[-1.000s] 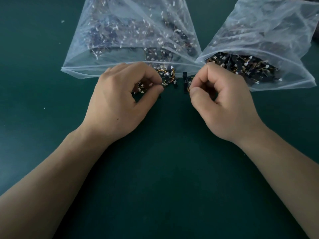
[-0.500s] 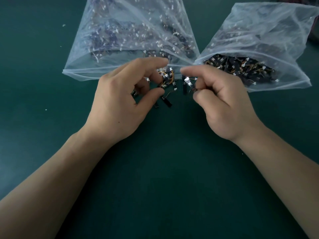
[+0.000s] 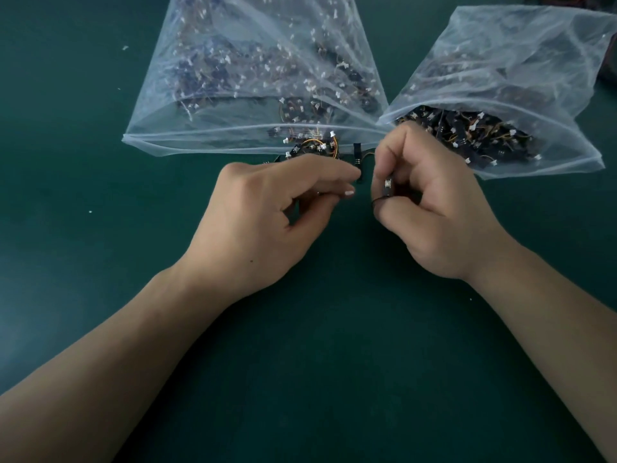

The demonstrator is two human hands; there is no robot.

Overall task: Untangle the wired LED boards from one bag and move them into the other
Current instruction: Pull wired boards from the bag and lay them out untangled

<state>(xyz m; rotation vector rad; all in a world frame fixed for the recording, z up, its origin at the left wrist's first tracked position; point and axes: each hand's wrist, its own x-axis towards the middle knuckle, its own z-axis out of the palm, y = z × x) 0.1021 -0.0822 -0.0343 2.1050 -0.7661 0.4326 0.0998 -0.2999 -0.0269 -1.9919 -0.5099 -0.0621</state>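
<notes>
Your right hand is clamped on one small LED board, thumb and forefinger pinching it upright, with its dark wire looping out under the thumb. Your left hand is just beside it, around the middle of the green tabletop. Its fingers are curled down and the thumb and forefinger are closed on the near side of the clump. I can't tell exactly which strand they've got, your knuckles hide it.

The clump itself, black boards with orange wires and little white plugs, sits right at the mouth of the left bag, half in and half out. Both bags lie toward the far edge with their mouths facing you and their near corners touching. The right bag has a loose pile of dark boards just inside its opening, so I'd guess that's the one you're filling.

So I reckon you're mid-untangle, with one board nearly singled out but its wire probably not free of the clump yet. For the next move, pin the clump down with the left and draw the board away gently with the right. Follow the wire instead of yanking it, since those plugs look like they'd snag. Once it's free, it's a short hop up and right into the right bag's mouth.
</notes>
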